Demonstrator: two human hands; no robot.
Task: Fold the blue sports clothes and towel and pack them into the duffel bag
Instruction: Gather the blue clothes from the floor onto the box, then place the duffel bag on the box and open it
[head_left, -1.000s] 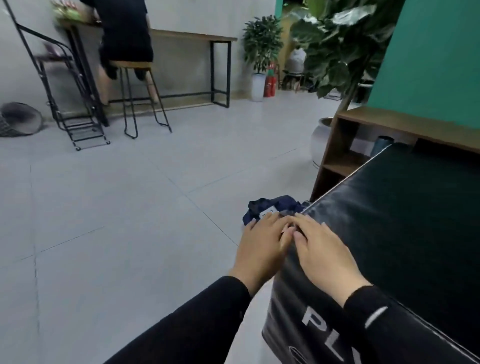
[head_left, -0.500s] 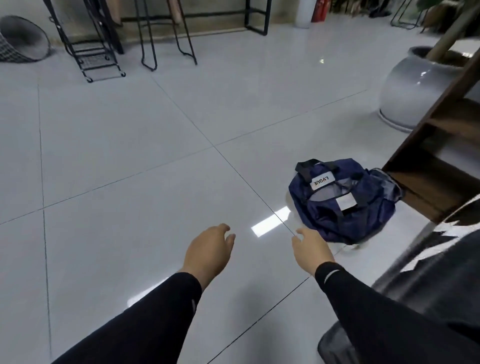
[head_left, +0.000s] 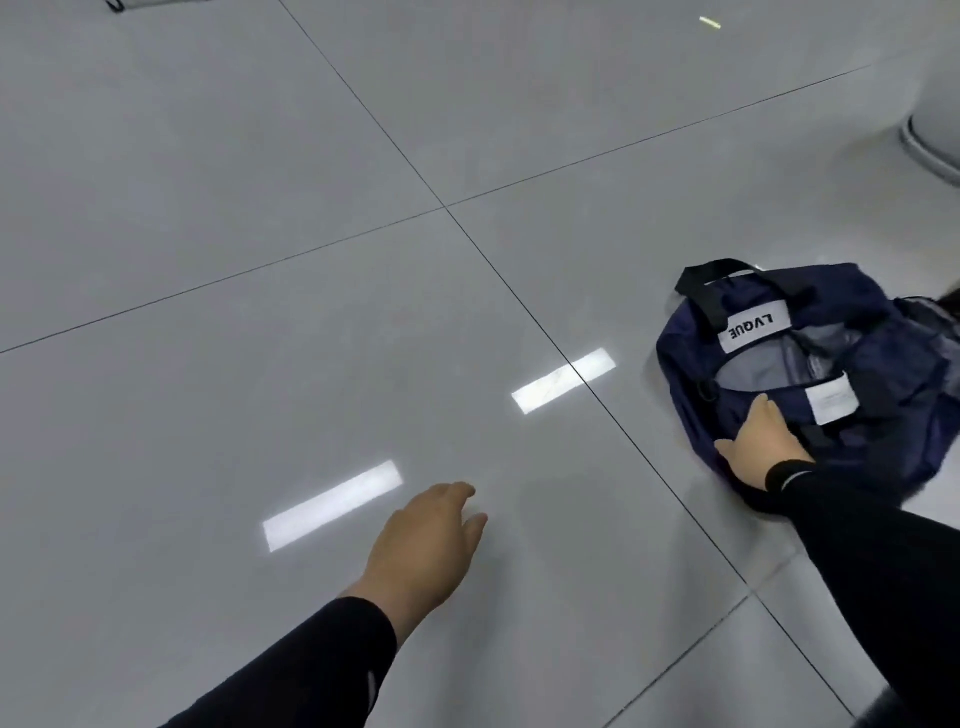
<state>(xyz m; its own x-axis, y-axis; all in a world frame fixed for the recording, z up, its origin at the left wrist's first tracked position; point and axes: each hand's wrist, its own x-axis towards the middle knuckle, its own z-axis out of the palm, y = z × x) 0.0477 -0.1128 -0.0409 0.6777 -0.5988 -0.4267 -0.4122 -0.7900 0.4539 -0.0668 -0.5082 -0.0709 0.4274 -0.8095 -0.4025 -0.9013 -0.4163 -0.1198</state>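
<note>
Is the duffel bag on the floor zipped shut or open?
Open. The duffel bag gapes at the top, with grey lining showing between its navy sides. The right hand rests on its near side.

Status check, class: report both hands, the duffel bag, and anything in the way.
Right hand on the duffel bag, fingers hidden, grip unclear. Left hand open, hovering over the floor. Bag lies on the floor, unzipped. No clothes or towel in view.

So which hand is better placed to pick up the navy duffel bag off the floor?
The right hand: it already rests on the near edge of the duffel bag. The left hand hovers over bare floor tiles, well away from the bag, holding nothing.
</note>
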